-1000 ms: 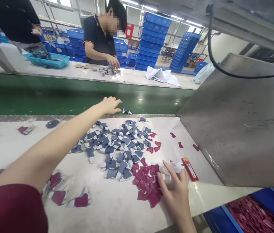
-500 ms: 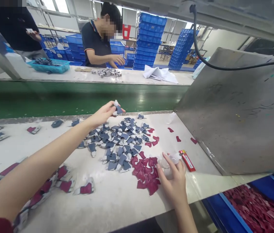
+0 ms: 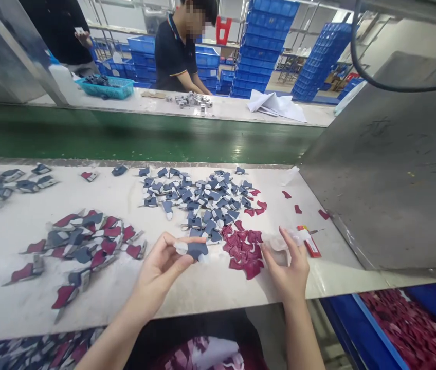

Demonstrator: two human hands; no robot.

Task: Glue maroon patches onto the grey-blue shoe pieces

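My left hand (image 3: pixel 164 264) pinches a small blue-grey and white plastic part (image 3: pixel 197 250) between thumb and fingers, above the table's near side. My right hand (image 3: pixel 289 264) is at the right edge of a pile of maroon shaped pieces (image 3: pixel 243 246), thumb and index finger stretched apart. Beside and partly behind its fingers is a translucent plastic item (image 3: pixel 277 244); whether the hand touches it I cannot tell. Beyond both hands spreads a heap of blue-grey and white parts (image 3: pixel 210 198). Parts with maroon pieces on them (image 3: pixel 106 246) lie in a group to the left.
A red and yellow packet (image 3: pixel 312 246) lies right of my right hand. A metal panel (image 3: pixel 391 169) bounds the right side. Below it stands a blue bin (image 3: pixel 376 329) of maroon pieces. Across the green strip (image 3: pixel 164 136), a co-worker (image 3: pixel 177 56) stands behind small metallic parts.
My left hand has drawn back from beyond the blue-grey heap towards me, still holding the part. My right hand stays beside the maroon pile. The view has tilted down.
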